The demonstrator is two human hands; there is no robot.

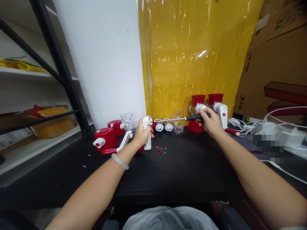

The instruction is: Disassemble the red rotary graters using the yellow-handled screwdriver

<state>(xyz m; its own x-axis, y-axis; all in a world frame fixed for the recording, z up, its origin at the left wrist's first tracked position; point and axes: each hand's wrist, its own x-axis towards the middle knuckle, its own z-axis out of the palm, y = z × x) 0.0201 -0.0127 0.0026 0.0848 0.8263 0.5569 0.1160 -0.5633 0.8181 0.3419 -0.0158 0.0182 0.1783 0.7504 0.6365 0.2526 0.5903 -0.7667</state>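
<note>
My left hand point(142, 134) is closed around a white crank handle point(148, 143), holding it upright above the black table. In my right hand point(209, 121) is a screwdriver point(192, 118) with a black and yellow grip. Its long shaft lies level, and the tip meets the round white end of the crank handle. Below, several small screws point(164, 153) and a little red plastic piece point(159, 151) lie on the table. Another white crank handle with a red grip point(109, 151) rests left of my left hand. My fingers hide part of the held handle.
Red housings point(105, 138) and a clear plastic part point(128, 118) stand at the left. White-ended drums point(168, 126) and a clear hopper point(178, 123) line the back. Assembled red and white units point(197, 126) stand behind my right hand. White cables point(242, 124) crowd the right.
</note>
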